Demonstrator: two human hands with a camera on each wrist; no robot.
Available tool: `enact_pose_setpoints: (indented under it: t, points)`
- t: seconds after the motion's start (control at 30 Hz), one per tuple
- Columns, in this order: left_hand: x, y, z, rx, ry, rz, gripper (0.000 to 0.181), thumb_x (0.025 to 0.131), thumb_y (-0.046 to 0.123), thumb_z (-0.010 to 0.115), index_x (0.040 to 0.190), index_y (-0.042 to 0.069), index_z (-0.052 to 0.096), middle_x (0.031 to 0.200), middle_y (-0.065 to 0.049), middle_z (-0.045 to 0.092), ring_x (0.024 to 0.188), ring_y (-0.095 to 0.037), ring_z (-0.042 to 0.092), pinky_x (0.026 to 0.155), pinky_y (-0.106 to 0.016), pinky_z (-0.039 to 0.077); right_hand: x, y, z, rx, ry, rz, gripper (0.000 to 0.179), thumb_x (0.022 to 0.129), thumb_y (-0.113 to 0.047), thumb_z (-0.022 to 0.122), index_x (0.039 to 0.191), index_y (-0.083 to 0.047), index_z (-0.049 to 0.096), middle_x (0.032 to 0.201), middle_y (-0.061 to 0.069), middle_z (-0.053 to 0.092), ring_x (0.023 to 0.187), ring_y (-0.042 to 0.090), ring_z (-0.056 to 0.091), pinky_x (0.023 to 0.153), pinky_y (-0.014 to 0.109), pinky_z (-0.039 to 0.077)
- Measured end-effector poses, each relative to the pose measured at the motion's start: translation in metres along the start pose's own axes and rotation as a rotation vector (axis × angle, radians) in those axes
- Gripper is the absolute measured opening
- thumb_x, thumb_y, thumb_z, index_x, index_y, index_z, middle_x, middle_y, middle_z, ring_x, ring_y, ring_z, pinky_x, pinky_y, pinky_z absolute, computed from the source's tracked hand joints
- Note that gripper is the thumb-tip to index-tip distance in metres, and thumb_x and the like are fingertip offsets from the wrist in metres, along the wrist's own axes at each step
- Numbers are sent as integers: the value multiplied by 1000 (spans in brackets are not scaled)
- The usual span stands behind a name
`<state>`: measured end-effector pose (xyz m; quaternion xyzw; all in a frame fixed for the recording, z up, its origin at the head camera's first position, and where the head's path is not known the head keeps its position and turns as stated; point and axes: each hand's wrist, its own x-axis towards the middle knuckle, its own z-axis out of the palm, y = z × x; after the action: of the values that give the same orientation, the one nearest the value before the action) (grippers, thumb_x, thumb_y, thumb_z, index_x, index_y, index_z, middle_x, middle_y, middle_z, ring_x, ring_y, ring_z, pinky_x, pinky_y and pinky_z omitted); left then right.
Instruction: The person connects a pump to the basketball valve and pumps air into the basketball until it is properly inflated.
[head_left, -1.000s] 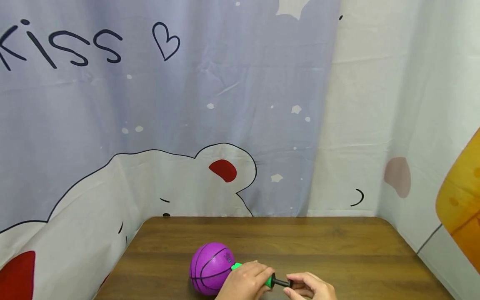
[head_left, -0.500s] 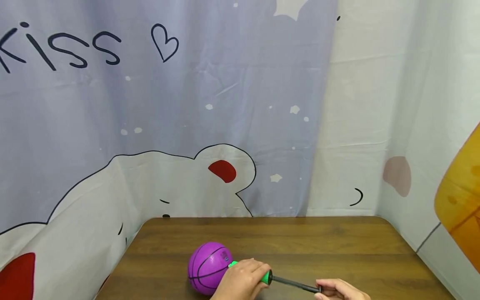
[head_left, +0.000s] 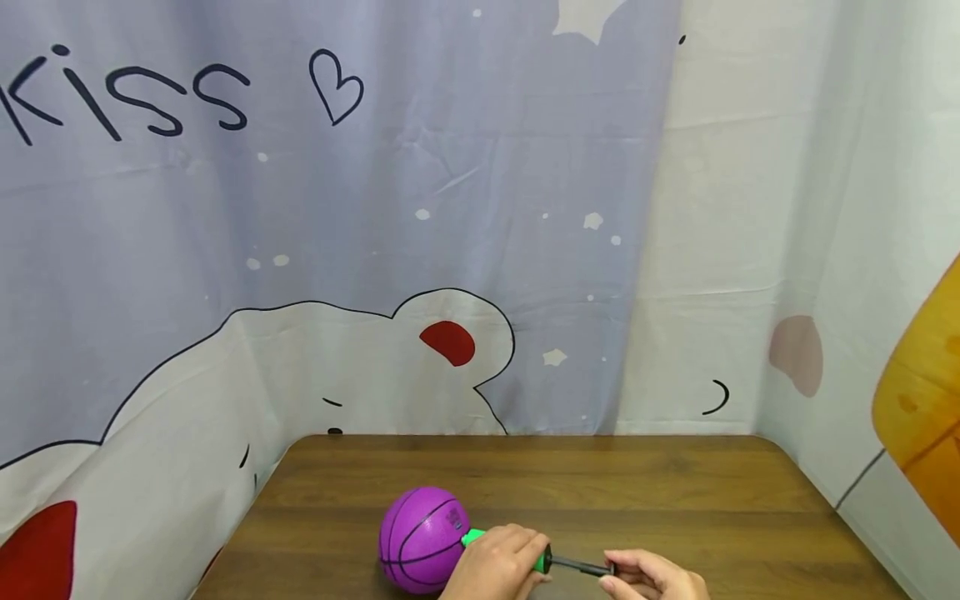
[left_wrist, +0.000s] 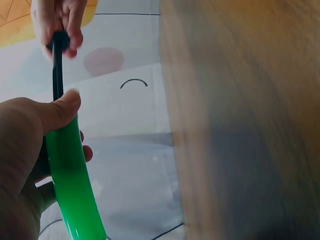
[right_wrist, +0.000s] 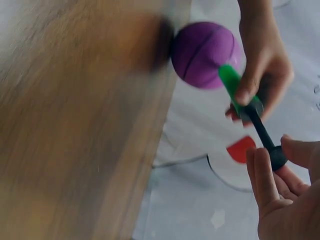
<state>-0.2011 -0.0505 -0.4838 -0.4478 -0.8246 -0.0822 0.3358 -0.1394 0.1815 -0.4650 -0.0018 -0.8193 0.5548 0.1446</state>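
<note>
A purple basketball (head_left: 422, 540) with black lines rests on the wooden table, left of both hands. Against its right side points the green end of a hand pump (left_wrist: 75, 180). My left hand (head_left: 498, 560) grips the pump's green barrel, fingers wrapped round it and thumb near the collar in the left wrist view. From the barrel a black rod (right_wrist: 261, 131) sticks out to the right, part of its length showing. My right hand (head_left: 654, 575) pinches the black knob (right_wrist: 278, 158) at the rod's end between thumb and fingers. The join between pump and ball is small in view.
The wooden table (head_left: 675, 475) runs back to a printed curtain (head_left: 450, 208) hanging along its far edge. More printed cloth (head_left: 862, 350) hangs at the right side.
My right hand drew the rod far out to the right, then came back left, so less of it shows now. The left hand and ball stay nearly in place.
</note>
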Motion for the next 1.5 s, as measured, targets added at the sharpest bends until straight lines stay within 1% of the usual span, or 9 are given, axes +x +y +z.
enact_pose_setpoints:
  t: [0.2,0.33,0.47,0.63,0.83,1.03,1.1,1.33,1.5]
  points:
    - [0,5,5,6,8,25,38,81,38,83,107,15,68,102,8,70,94,-6,66,84,-16,55,0,2,23,-13,-92,-143,25,81,-13,84,102,-2,76,90,9,74,72,3,71,62,19,60]
    - [0,5,3,2,-7,45,36,86,39,79,111,15,68,103,8,71,95,-6,67,86,-15,55,-1,4,33,12,-72,-208,22,80,-7,84,99,-1,76,89,10,73,71,4,71,62,20,61]
    - [0,2,-2,-41,-50,23,35,86,38,78,112,17,67,104,10,71,96,-3,66,85,-14,55,-3,5,36,29,-17,-239,21,76,-3,85,95,-4,76,84,5,71,68,4,70,60,23,61]
    - [1,-2,-4,-55,-66,-10,35,83,38,80,111,21,66,104,13,71,96,-1,66,85,-15,55,-5,7,30,11,92,-270,29,68,6,88,89,-11,77,78,-4,69,64,3,68,55,24,60]
    - [-1,-6,-4,-25,-51,-18,34,82,37,81,108,21,65,104,14,70,97,-2,65,88,-17,54,-6,11,8,-29,175,-283,34,64,11,88,88,-10,77,78,-5,72,63,5,69,53,21,59]
    - [-2,-10,-8,-40,-72,-33,35,85,34,80,113,19,64,106,12,69,99,-4,65,88,-18,55,-9,6,-18,-121,159,-172,27,72,1,87,95,-9,77,84,-4,73,69,4,70,57,23,60]
    - [-2,-10,-8,-35,-78,-34,37,85,34,80,115,18,64,106,11,69,99,-4,65,88,-18,55,-9,5,-23,-139,153,-157,26,73,-1,87,96,-10,77,85,-3,73,71,3,69,58,23,60]
    - [-1,-9,-7,21,-72,-4,42,85,36,80,118,15,65,107,8,70,99,-7,66,91,-20,55,-9,7,-19,-118,184,-235,28,71,6,86,93,-9,77,82,-6,73,67,5,69,55,21,58]
    - [-1,-7,-8,17,-87,11,40,88,37,77,119,13,67,109,6,70,100,-7,66,90,-20,55,-6,9,-11,-58,183,-281,29,68,12,85,91,-3,76,80,-7,73,65,6,69,53,22,58]
